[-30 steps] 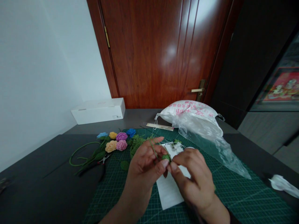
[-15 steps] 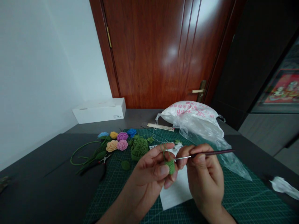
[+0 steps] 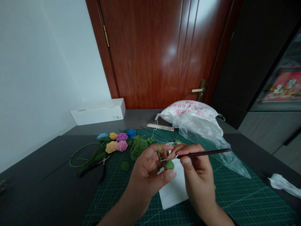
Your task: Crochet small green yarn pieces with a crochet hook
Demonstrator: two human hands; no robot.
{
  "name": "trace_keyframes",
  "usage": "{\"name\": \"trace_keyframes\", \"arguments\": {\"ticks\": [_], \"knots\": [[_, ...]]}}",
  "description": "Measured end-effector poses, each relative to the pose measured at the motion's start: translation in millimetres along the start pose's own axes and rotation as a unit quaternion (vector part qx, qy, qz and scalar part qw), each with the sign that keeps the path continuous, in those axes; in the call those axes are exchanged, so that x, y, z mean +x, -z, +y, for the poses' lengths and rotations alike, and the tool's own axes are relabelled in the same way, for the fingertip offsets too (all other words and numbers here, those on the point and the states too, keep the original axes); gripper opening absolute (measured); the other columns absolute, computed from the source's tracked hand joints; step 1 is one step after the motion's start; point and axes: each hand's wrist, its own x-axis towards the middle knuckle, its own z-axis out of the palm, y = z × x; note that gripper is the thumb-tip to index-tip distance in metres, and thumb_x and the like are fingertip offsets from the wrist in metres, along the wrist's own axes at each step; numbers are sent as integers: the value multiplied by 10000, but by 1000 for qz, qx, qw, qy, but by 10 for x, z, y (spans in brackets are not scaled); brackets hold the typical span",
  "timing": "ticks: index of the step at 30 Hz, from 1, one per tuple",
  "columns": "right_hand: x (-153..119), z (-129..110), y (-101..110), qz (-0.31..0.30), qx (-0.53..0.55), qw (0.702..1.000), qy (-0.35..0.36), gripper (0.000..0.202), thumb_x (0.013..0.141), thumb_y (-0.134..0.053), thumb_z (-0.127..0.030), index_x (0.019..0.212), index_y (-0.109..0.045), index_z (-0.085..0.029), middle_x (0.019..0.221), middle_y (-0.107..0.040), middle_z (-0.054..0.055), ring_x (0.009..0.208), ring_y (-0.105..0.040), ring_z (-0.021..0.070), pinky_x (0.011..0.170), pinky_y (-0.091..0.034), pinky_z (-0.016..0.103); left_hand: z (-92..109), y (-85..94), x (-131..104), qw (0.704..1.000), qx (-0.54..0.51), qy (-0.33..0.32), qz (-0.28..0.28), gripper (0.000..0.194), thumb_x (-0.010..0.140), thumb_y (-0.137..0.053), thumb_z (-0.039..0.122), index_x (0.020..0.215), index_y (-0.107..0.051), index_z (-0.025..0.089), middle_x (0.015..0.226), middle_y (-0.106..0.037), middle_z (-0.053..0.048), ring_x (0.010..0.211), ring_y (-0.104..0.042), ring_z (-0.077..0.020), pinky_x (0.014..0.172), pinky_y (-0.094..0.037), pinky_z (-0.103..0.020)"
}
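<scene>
My left hand (image 3: 150, 175) pinches a small green crochet piece (image 3: 169, 164) between thumb and fingers. Green yarn (image 3: 161, 150) loops up over its raised forefinger. In my right hand (image 3: 198, 175) is a crochet hook (image 3: 204, 153) with a dark handle, its metal shaft pointing left. The hook's tip lies at the top of the crochet piece, by the yarn strands; whether it has caught a strand is too small to tell. Just behind the left hand lies a green yarn ball (image 3: 138, 147).
Several crocheted flowers (image 3: 121, 145) with green stems lie left, beside pliers (image 3: 103, 163) and a green leaf (image 3: 125, 166). White paper (image 3: 174, 191) rests under the hands on the green cutting mat (image 3: 244, 201). Behind are a ruler (image 3: 160, 127), a plastic bag (image 3: 195, 117) and a white box (image 3: 98, 111).
The hook has moved left across the top of the crochet piece, its tip now at the yarn strands. My right hand has come closer to my left, and the piece has turned.
</scene>
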Motion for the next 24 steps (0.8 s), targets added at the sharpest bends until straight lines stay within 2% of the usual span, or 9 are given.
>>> {"name": "trace_keyframes", "arguments": {"ticks": [6, 13, 18, 24], "knots": [[-14, 32, 24, 26, 25, 997, -61, 87, 989, -621, -338, 954, -650, -264, 833, -706, 6, 805, -696, 188, 731, -566, 322, -16, 12, 29, 1000, -2, -12, -14, 368, 751, -838, 131, 1079, -702, 226, 1063, -713, -51, 918, -660, -178, 800, -545, -298], [27, 17, 69, -2, 80, 991, -107, 134, 1008, -576, -399, 969, -597, -272, 844, -731, 2, 745, -691, 180, 702, -551, 321, -8, 58, 60, 996, 63, -58, 9, 394, 703, -856, 96, 1056, -724, 210, 943, -693, -37, 912, -649, -182, 839, -530, -298], [96, -49, 131, -44, 57, 995, -72, 126, 1017, -567, -390, 979, -580, -270, 823, -732, 6, 810, -711, 202, 737, -523, 341, 35, 26, 54, 993, 84, -84, 21, 379, 680, -859, 75, 1015, -750, 213, 853, -652, -10, 835, -624, -157, 794, -530, -272], [138, -128, 182, -83, 0, 996, 23, 64, 1028, -559, -315, 1031, -605, -271, 867, -747, 19, 823, -706, 211, 761, -516, 395, 71, 5, 46, 989, 113, -89, 32, 369, 676, -870, 98, 1010, -752, 205, 836, -650, -9, 805, -613, -156, 763, -536, -270]]}}
